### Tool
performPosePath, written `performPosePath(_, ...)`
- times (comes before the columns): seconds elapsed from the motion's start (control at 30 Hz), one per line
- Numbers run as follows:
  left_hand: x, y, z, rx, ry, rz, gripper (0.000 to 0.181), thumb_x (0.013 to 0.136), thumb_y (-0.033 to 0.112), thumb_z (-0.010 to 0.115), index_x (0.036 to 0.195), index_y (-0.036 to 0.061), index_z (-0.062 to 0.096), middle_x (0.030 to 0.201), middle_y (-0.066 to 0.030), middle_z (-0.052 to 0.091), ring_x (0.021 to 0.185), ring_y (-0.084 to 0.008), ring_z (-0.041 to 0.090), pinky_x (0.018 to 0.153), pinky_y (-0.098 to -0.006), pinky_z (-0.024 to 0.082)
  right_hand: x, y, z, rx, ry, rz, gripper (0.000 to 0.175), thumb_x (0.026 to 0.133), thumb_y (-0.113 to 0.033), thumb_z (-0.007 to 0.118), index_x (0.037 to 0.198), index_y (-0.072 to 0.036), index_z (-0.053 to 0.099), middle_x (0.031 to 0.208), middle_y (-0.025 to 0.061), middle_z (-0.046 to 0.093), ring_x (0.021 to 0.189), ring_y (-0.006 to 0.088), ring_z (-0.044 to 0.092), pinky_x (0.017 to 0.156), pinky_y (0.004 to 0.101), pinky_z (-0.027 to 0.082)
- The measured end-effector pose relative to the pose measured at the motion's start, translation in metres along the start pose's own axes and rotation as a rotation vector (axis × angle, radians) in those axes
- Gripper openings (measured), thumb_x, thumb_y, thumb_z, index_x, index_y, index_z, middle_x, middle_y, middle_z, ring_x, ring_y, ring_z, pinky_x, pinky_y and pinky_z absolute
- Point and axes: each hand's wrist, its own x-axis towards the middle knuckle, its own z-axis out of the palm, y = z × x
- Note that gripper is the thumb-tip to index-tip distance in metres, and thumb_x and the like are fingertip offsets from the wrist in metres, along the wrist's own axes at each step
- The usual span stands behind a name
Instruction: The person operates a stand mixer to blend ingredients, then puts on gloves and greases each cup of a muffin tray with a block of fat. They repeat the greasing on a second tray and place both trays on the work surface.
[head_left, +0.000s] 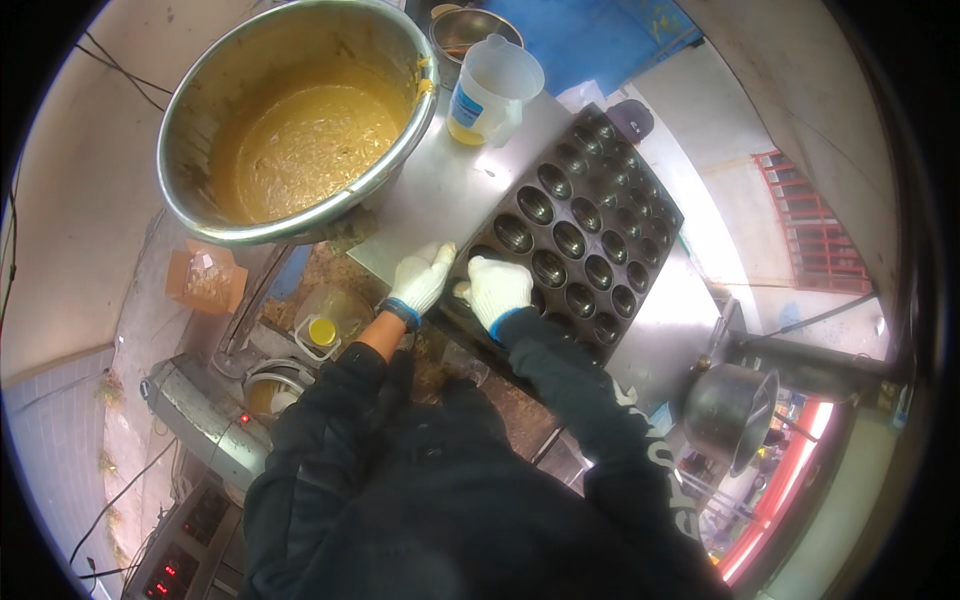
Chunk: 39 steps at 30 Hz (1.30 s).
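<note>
A dark metal baking mould tray (592, 236) with rows of oval cups lies on a steel worktop. At its near left corner, my right hand (501, 289), in a white knit glove, is curled into a fist over the cups. A small pale object (463, 289) pokes out below that fist, inside a cup; most of it is hidden by the glove. My left hand (420, 279), gloved the same way, lies along the tray's left edge with its fingers close together. Whether it grips the edge cannot be made out.
A large steel bowl of yellow batter (300, 161) stands at upper left. Beside it are a clear plastic measuring jug (495, 90) and a smaller metal pot (474, 34). Below left sit a cardboard box (204, 277) and a yellow-capped container (322, 331). A steel pot (724, 416) is at right.
</note>
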Motion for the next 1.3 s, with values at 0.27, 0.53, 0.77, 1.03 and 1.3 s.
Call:
performPosePath(0.27,0.013,-0.014,0.012,0.004,0.074,-0.017,0.071,0.111,0.065,0.048,0.121,0.0011,0.079,0.115,-0.0375,0.075,0.118,-0.056,0.069,0.104,-0.0582,0.051,-0.042,-0.014,0.007,0.115,-0.083,0.033,0.045,0.108,-0.043,0.061,0.131,-0.005,0.072,0.104,0.0271,0.08,0.098,0.0451,0.078,0.089,0.0575,0.061)
performPosePath(0.53,0.015,-0.015,0.009,0.072,-0.033,0.028,0.064,0.114,0.06,0.046,0.124,0.0042,0.075,0.113,-0.0344,0.076,0.113,-0.0557,0.07,0.1,-0.0596,0.052,-0.042,0.018,-0.015,0.729,-0.168,-0.228,0.055,0.111,-0.027,0.066,0.158,-0.001,0.059,0.103,0.017,0.081,0.078,0.0213,0.077,0.065,0.0374,0.062)
performPosePath(0.77,0.0,0.005,0.023,0.516,0.152,0.274,0.064,0.11,0.063,0.058,0.108,0.0007,0.072,0.104,-0.0298,0.078,0.104,-0.0491,0.074,0.095,-0.0566,0.056,-0.077,0.062,0.005,0.006,-0.001,-0.04,0.039,0.092,-0.04,0.086,0.103,-0.006,0.072,0.093,0.0202,0.077,0.092,0.0434,0.077,0.081,0.0542,0.06)
performPosePath(1.03,-0.001,0.019,0.022,0.48,0.198,0.265,0.06,0.109,0.061,0.062,0.1,0.0023,0.071,0.099,-0.0272,0.077,0.099,-0.0486,0.074,0.092,-0.0571,0.057,-0.102,0.052,0.011,0.153,0.27,0.04,0.042,0.107,-0.049,0.068,0.11,-0.008,0.077,0.09,0.0206,0.08,0.084,0.0418,0.079,0.077,0.0545,0.061)
performPosePath(1.3,-0.002,0.017,0.027,0.538,0.218,0.223,0.062,0.111,0.063,0.057,0.1,0.0032,0.073,0.101,-0.0263,0.079,0.1,-0.0482,0.075,0.091,-0.0581,0.057,-0.096,0.022,0.016,0.91,-0.462,0.273,0.061,0.108,-0.033,0.07,0.153,0.007,0.06,0.077,0.017,0.075,0.068,0.0277,0.077,0.062,0.0393,0.06)
